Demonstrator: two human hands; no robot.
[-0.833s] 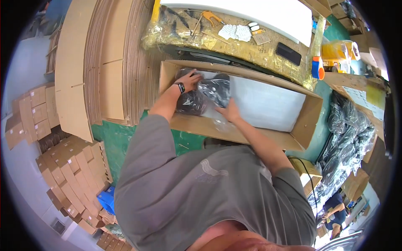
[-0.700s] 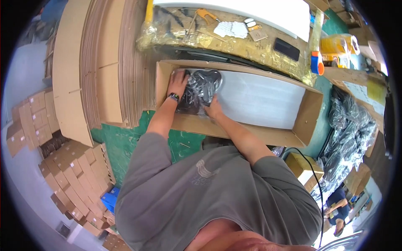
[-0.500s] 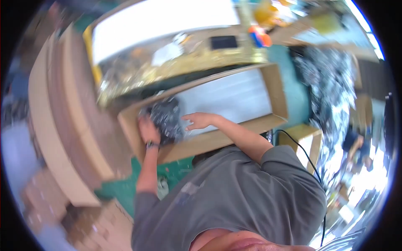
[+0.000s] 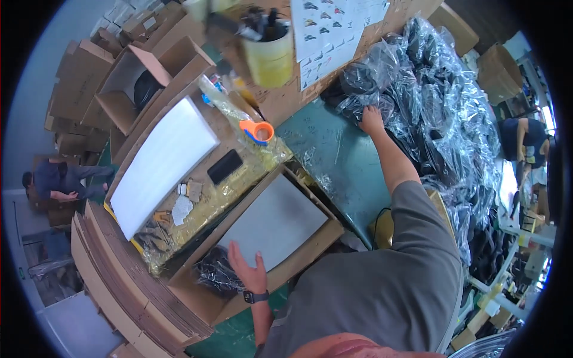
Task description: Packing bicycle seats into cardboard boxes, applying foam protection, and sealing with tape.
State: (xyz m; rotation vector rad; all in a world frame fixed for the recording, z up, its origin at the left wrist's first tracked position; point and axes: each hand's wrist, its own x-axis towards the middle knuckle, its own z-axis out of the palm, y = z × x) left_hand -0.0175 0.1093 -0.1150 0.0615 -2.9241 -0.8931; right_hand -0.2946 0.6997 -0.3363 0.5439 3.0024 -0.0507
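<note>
My left hand (image 4: 248, 271) is open over a long cardboard box (image 4: 334, 230), its fingers spread. Beneath and beside its fingertips, a dark item in clear plastic (image 4: 218, 271) lies at the box's near-left end. A white foam sheet (image 4: 277, 218) lines the rest of the box. My right arm stretches far to the right, and my right hand (image 4: 371, 120) has its fingers bunched on a clear plastic bag (image 4: 365, 80) with something dark inside. That bag lies at the left edge of a large heap of dark plastic-wrapped items (image 4: 439, 113); their kind is hidden by the wrapping.
Behind the box stands a tape-covered table (image 4: 242, 185) with a white foam sheet (image 4: 164, 164), a black phone (image 4: 225, 166) and an orange-and-blue tape ring (image 4: 258, 132). Flattened cartons (image 4: 134, 289) stack at left. A tub of tools (image 4: 268, 56) stands beyond. Other people are farther off.
My right hand has left the box and reached over to the plastic-wrapped heap. My left hand has lifted off the wrapped item's far side and spread over the box. The view has turned.
</note>
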